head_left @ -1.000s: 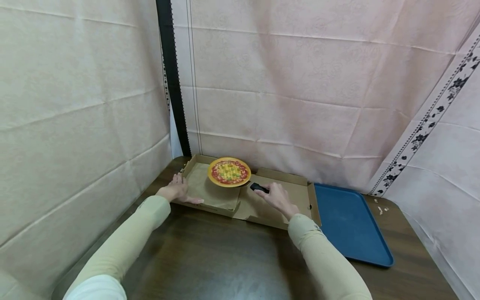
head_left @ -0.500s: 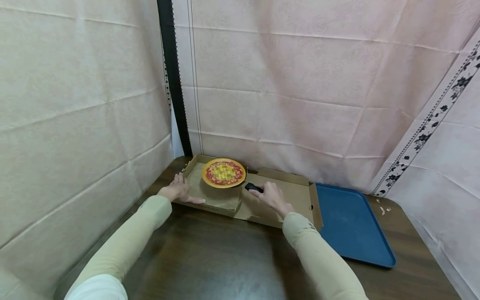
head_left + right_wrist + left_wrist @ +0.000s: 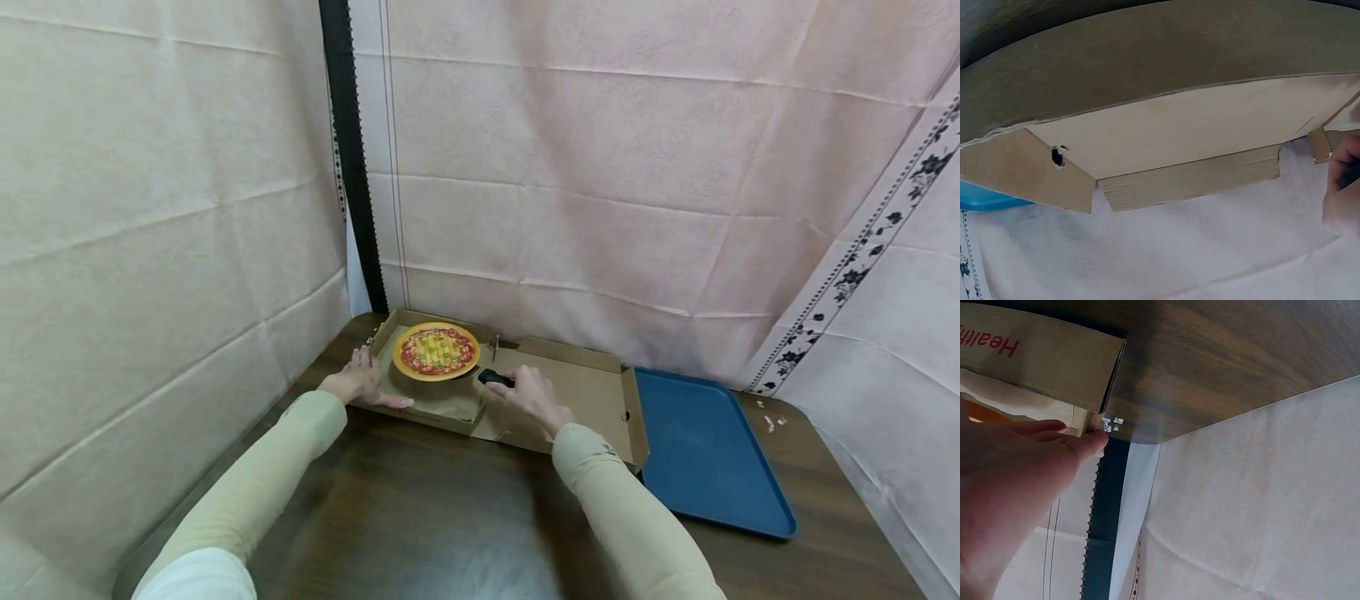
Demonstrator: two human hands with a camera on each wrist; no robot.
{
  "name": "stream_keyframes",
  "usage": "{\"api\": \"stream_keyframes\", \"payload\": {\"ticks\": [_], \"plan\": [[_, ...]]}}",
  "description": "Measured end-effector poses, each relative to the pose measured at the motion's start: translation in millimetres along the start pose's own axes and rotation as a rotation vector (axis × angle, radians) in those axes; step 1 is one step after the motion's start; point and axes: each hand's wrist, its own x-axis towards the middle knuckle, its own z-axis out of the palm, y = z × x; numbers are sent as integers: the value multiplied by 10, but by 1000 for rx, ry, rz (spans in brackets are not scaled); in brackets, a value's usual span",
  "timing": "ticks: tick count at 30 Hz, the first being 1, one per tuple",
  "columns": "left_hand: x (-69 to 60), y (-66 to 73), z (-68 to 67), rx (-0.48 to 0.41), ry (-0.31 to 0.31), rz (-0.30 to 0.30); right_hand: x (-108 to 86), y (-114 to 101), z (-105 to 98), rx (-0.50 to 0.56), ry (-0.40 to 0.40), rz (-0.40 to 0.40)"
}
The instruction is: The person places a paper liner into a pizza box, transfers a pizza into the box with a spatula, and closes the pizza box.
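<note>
A round pizza [image 3: 437, 352] with a yellow rim is over the left half of an open cardboard pizza box [image 3: 450, 407], a shadow below it on the paper liner. My right hand [image 3: 534, 397] grips the black handle of a spatula [image 3: 495, 379] at the pizza's right edge; its blade is hidden beneath the pizza. My left hand [image 3: 362, 383] rests on the box's front left corner, fingers along the left wall and thumb along the front. In the left wrist view, fingertips of that hand [image 3: 1094, 442] touch the box wall [image 3: 1054, 356]. The right wrist view shows the box lid [image 3: 1179, 122].
The opened lid [image 3: 592, 396] lies flat to the right of the box base. A blue tray [image 3: 708, 450] stands right of it on the dark wooden table [image 3: 435, 517]. Small white scraps [image 3: 769, 422] lie beyond the tray. Cloth curtains [image 3: 570, 183] close off the back and sides.
The pizza and spatula have moved left and slightly lower in the head view, further over the box base, together with my right hand. My left hand has stayed on the box corner.
</note>
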Motion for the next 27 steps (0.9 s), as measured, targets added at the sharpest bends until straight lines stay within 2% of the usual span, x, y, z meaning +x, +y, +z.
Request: {"api": "stream_keyframes", "payload": {"ticks": [14, 27], "plan": [[87, -16, 25, -34, 2, -45, 69, -131, 128, -9, -49, 5], [4, -1, 31, -65, 18, -39, 126, -186, 126, -96, -58, 3]]}}
